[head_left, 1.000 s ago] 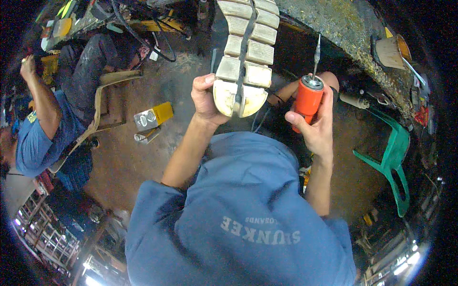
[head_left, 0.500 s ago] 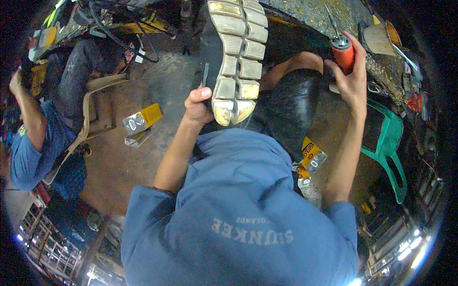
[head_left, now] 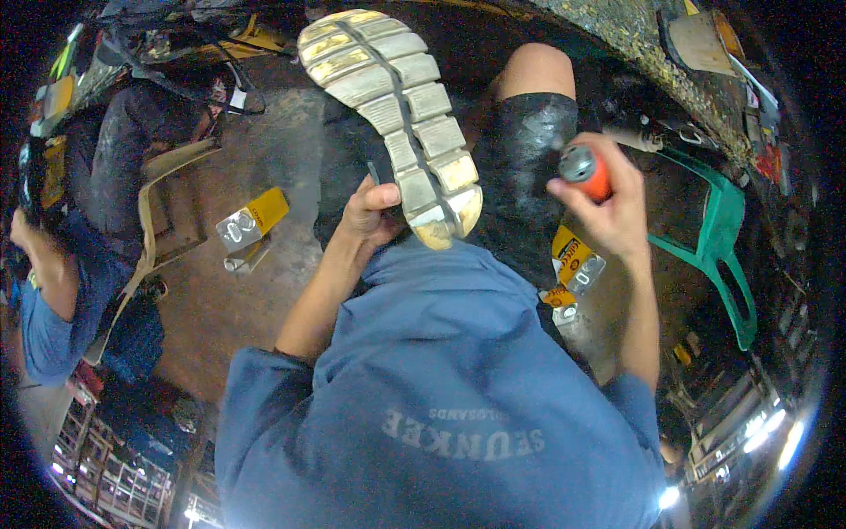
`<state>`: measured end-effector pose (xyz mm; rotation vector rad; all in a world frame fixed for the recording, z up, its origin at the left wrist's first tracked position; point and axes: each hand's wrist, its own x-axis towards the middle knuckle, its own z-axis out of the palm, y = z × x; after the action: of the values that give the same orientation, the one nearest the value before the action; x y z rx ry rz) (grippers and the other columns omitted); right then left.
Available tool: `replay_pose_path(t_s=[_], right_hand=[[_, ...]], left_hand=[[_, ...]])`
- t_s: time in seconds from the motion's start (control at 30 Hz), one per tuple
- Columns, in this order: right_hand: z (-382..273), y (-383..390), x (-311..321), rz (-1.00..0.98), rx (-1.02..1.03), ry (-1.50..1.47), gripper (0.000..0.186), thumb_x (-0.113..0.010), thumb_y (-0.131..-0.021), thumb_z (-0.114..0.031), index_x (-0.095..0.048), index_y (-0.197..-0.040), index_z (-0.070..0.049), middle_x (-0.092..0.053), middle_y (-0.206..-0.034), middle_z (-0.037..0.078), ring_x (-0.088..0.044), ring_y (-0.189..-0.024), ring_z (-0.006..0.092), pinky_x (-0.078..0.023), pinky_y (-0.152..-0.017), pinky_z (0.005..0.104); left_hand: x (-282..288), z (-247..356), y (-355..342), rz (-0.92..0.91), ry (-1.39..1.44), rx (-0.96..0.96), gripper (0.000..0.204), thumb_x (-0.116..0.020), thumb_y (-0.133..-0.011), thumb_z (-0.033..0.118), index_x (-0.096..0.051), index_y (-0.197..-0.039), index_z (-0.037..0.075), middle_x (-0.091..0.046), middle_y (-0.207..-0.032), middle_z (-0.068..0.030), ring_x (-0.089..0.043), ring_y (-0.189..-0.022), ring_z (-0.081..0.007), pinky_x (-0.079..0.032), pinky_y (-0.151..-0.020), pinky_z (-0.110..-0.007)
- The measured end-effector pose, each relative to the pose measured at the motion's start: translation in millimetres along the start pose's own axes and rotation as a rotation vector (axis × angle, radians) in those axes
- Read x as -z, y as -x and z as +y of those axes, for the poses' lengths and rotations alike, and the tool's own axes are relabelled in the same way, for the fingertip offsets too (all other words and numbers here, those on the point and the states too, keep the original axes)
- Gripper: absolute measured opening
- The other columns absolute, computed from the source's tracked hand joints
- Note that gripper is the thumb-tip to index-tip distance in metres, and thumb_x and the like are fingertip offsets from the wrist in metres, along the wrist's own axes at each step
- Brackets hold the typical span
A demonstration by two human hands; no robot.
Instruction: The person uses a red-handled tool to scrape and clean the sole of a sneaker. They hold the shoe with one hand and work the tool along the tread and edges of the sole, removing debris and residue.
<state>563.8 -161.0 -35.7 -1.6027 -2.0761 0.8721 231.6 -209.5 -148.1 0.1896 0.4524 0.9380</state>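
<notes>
My left hand (head_left: 370,212) is closed around the heel end of a shoe sole (head_left: 432,99), whose tread of pale blocks faces up. Yellowish patches mark its toe and heel, and a dark groove runs down the middle. A thin grey strip (head_left: 374,174) sticks up by my left thumb; whether my fingers grip it too I cannot tell. My right hand (head_left: 612,194) is wrapped round a red hand tool (head_left: 589,175) with a dark grey end, held apart from the sole, beside my right knee (head_left: 538,75). The tool's thin metal shaft cannot be made out now.
A grimy workbench (head_left: 608,40) runs across the upper right, with a tan container (head_left: 696,44) on it. A green plastic chair (head_left: 723,234) stands at the right. Yellow-and-silver packaging (head_left: 256,219) lies on the floor. A co-worker in blue (head_left: 57,309) sits at the left.
My right hand has brought the red tool from the bench edge down and left toward my knee. The sole has tilted, its toe swinging left, and sits slightly lower at the heel.
</notes>
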Motion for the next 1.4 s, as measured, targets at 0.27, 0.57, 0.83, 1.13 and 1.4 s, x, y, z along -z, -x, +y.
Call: replay_pose_path(t_s=[0.27, 0.57, 0.83, 1.13, 1.4], right_hand=[[-25, -3, -53, 0.099, -0.123, 0.240, 0.048, -0.096, -0.080, -0.045, -0.069, -0.095, -0.007, -0.070, -0.076, 0.013, -0.073, -0.071, 0.0355, -0.058, -0.070, 0.0442], [-22, -5, -51, 0.073, -0.243, 0.412, 0.033, -0.084, -0.086, -0.039, -0.074, -0.099, -0.009, -0.077, -0.085, 0.016, -0.076, -0.075, 0.0398, -0.059, -0.067, 0.0497], [-22, -16, -49, -0.017, -0.296, 0.476, 0.033, -0.082, -0.087, -0.039, -0.073, -0.099, -0.010, -0.079, -0.088, 0.015, -0.076, -0.076, 0.0420, -0.059, -0.067, 0.0515], [-25, -21, -51, -0.064, -0.287, 0.552, 0.033, -0.080, -0.089, -0.042, -0.072, -0.097, -0.012, -0.079, -0.088, 0.015, -0.077, -0.076, 0.0428, -0.059, -0.067, 0.0530], [-29, -26, -52, -0.088, -0.309, 0.566, 0.034, -0.079, -0.090, -0.043, -0.070, -0.096, -0.012, -0.078, -0.084, 0.016, -0.076, -0.074, 0.0435, -0.059, -0.066, 0.0549]], left_hand=[[14, 5, -20, -0.054, -0.027, -0.097, 0.114, -0.096, -0.076, 0.024, -0.036, -0.170, 0.002, -0.047, -0.172, -0.0198, -0.052, -0.154, -0.0368, -0.044, -0.128, -0.051], [10, -2, -39, 0.075, 0.037, -0.097, 0.143, -0.094, -0.076, -0.002, -0.003, -0.178, 0.039, -0.035, -0.176, -0.0164, -0.036, -0.163, -0.0426, -0.032, -0.133, -0.064], [40, 1, -45, -0.126, -0.249, -0.004, 0.104, -0.080, -0.090, 0.042, -0.024, -0.176, 0.029, -0.036, -0.178, -0.0084, -0.030, -0.167, -0.0291, -0.015, -0.137, -0.064], [56, -5, -46, -0.299, -0.802, -0.040, 0.099, -0.077, -0.093, 0.052, -0.032, -0.175, 0.019, -0.039, -0.178, -0.0044, -0.029, -0.167, -0.0244, -0.013, -0.139, -0.054], [59, 3, -41, -0.368, -1.156, -0.176, 0.106, -0.085, -0.089, 0.042, -0.030, -0.175, 0.014, -0.041, -0.177, -0.0062, -0.034, -0.165, -0.0274, -0.020, -0.138, -0.049]])
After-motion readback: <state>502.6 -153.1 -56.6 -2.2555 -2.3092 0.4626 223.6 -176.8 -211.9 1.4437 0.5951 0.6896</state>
